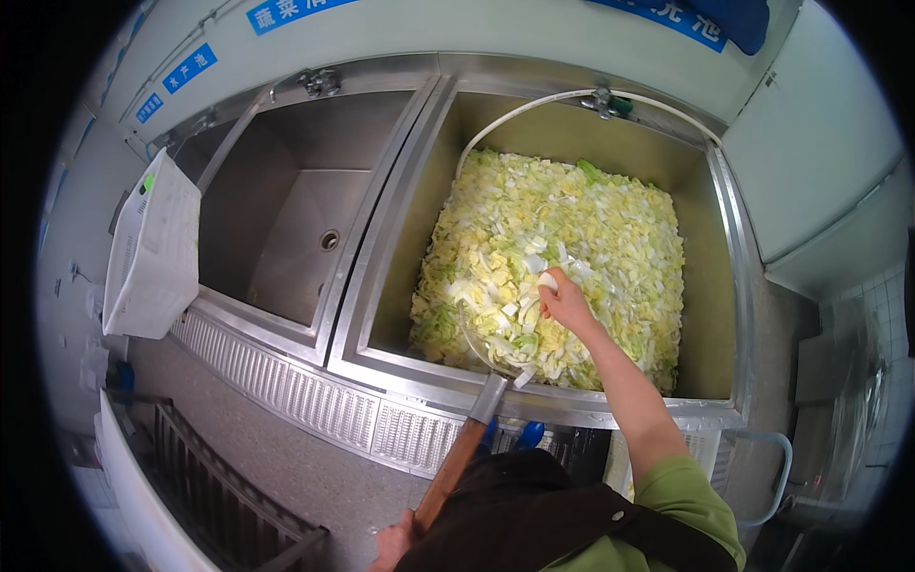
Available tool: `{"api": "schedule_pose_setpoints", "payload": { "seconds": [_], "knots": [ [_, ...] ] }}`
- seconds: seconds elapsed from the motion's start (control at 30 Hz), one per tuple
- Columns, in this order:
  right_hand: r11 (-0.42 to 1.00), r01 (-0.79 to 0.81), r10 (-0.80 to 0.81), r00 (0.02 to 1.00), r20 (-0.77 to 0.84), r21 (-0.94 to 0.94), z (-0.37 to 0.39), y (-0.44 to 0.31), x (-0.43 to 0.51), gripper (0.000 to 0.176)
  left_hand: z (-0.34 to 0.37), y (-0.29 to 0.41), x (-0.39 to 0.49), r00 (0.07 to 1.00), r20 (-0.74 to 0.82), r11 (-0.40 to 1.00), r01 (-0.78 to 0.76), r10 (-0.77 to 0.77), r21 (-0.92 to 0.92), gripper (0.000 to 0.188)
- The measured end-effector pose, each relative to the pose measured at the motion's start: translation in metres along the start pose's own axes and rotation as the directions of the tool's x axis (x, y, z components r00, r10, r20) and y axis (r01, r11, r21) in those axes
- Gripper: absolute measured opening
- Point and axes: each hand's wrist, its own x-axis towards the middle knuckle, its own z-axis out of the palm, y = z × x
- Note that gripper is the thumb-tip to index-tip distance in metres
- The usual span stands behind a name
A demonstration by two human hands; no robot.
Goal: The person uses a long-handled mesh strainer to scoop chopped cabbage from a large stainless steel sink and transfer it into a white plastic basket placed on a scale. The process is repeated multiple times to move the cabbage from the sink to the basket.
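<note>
My left hand [394, 541] grips the end of the wooden handle [450, 465] of a large wire-mesh skimmer [477, 343]. The skimmer's round head lies at the near edge of the sink, heaped with chopped napa cabbage. Over that heap, my right hand [567, 300] has its fingers closed on a pale piece of cabbage [547, 281]. Cut cabbage [607, 229] in white, yellow and green fills the stainless steel sink [718, 286] around it. One cabbage piece [524, 377] hangs at the skimmer's rim near the metal socket.
A white hose [529, 107] arches from the tap [604, 104] into the cabbage. At left is a second steel sink [286, 207] with a drain, and a white plastic basket [161, 250] tilted on its far side. Floor grating [300, 375] runs along the front, near a dark metal rack [214, 486].
</note>
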Motion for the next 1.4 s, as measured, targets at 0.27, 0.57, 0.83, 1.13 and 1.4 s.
{"api": "schedule_pose_setpoints", "payload": {
  "seconds": [0.27, 0.57, 0.83, 1.13, 1.4],
  "knots": [
    [0.96, -0.037, 0.02, 0.998, 0.063, 0.279, -0.004, 0.012, -0.005, 0.022, 0.005, 0.005, -0.003, 1.0, -0.021, 1.0, -0.002, 0.002, -0.004, 0.03],
    [0.527, -0.273, 0.062, 0.957, 0.285, 0.804, -0.005, 0.008, -0.03, 0.033, 0.018, 0.002, -0.003, 0.998, -0.046, 0.999, -0.04, 0.039, -0.006, 0.031],
    [0.456, -0.183, 0.094, 0.983, 0.157, 0.871, 0.002, 0.024, -0.031, 0.033, 0.015, 0.011, -0.004, 1.0, -0.005, 0.999, -0.006, 0.006, 0.045, 0.031],
    [0.806, -0.108, 0.161, 0.986, -0.04, 0.582, -0.001, 0.021, -0.035, 0.028, 0.019, 0.013, -0.005, 1.0, -0.015, 0.999, 0.0, 0.0, 0.039, 0.031],
    [0.659, 0.497, -0.612, 0.79, -0.019, -0.565, 0.005, 0.045, -0.033, 0.015, 0.018, 0.015, -0.007, 0.998, -0.06, 0.999, -0.033, 0.033, 0.001, 0.03]
  ]
}}
